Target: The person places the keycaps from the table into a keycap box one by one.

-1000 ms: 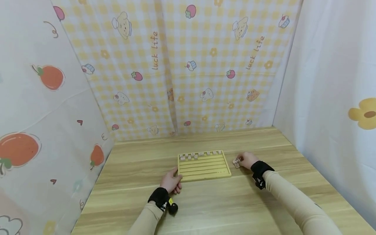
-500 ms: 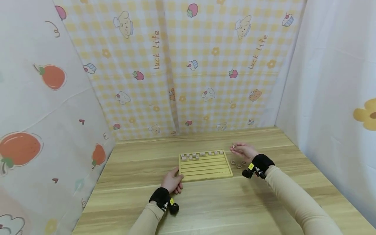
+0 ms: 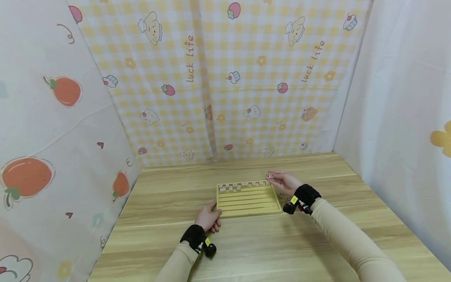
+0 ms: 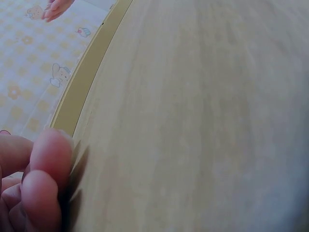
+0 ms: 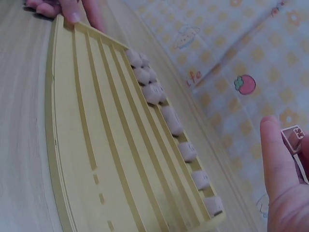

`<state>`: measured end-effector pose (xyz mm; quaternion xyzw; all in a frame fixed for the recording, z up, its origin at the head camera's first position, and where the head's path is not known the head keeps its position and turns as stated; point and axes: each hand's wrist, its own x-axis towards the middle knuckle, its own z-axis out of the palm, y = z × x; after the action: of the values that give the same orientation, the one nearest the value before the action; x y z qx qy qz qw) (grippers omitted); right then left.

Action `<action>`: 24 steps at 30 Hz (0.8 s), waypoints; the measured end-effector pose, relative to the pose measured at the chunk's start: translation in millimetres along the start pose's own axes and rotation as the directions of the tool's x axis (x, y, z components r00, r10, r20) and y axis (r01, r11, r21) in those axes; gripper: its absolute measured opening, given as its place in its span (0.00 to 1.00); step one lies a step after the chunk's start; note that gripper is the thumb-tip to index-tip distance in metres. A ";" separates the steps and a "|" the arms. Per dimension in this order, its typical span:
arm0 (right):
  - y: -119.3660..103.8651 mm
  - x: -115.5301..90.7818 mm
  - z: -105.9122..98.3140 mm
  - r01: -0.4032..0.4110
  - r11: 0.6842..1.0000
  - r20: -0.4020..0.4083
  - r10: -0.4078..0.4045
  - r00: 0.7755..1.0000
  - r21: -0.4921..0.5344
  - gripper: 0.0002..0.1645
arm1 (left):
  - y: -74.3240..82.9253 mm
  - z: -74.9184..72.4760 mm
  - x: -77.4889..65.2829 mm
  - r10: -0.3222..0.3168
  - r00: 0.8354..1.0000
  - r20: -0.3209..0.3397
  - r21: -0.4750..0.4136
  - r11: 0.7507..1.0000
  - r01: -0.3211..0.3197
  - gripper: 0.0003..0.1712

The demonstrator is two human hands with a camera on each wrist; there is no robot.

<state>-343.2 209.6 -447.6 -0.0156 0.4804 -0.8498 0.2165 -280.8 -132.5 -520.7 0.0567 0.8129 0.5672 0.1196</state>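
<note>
A yellow ridged tray (image 3: 250, 201) lies on the table. Several pale pink keycaps (image 3: 244, 184) stand along its far ridge, and a few more sit in the second row at the left. My left hand (image 3: 207, 217) grips the tray's near left corner, thumb on the rim; its curled fingers (image 4: 50, 159) show beside the edge in the left wrist view. Above the tray's far right corner, my right hand (image 3: 287, 184) pinches one keycap (image 5: 292, 138) between thumb and finger. The cap's hollow underside with its cross-shaped stem faces the right wrist camera.
Loose keycaps (image 3: 282, 194) lie on the wooden table (image 3: 253, 246) right of the tray, partly hidden by the right hand and wrist strap. A checked cloth (image 3: 232, 98) hangs behind the table, with white printed cloths at both sides.
My right hand has lifted a keycap from the loose group and carried it left to the tray's far right corner. The left hand stays at the tray's corner. The head view has shifted slightly.
</note>
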 end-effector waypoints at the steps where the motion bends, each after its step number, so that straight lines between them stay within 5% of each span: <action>1: 1.1 1.1 1.9 0.005 1.000 0.010 -0.005 1.000 -0.025 0.31 | 0.1 0.1 -0.1 -0.002 1.000 0.001 -0.002 1.000 0.002 0.36; 5: 6.0 4.4 10.2 0.059 0.986 0.018 -0.057 0.998 -0.156 0.31 | 0.1 0.8 -1.0 -0.019 1.000 0.002 0.000 1.000 0.019 0.36; 15: 18.8 15.2 36.4 0.141 0.881 -0.060 -0.188 0.980 -0.452 0.28 | 0.3 -1.1 0.0 -0.015 1.000 0.007 0.000 1.000 0.015 0.37; 24: 28.6 20.8 49.7 0.216 0.632 0.055 -0.264 0.963 -0.744 0.24 | 1.2 0.2 -1.6 -0.018 1.000 0.000 -0.008 1.000 0.018 0.37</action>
<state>-340.4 148.7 -448.2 -0.1410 0.7845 -0.6007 0.0620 -279.3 -132.2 -519.5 0.0490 0.8111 0.5692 0.1250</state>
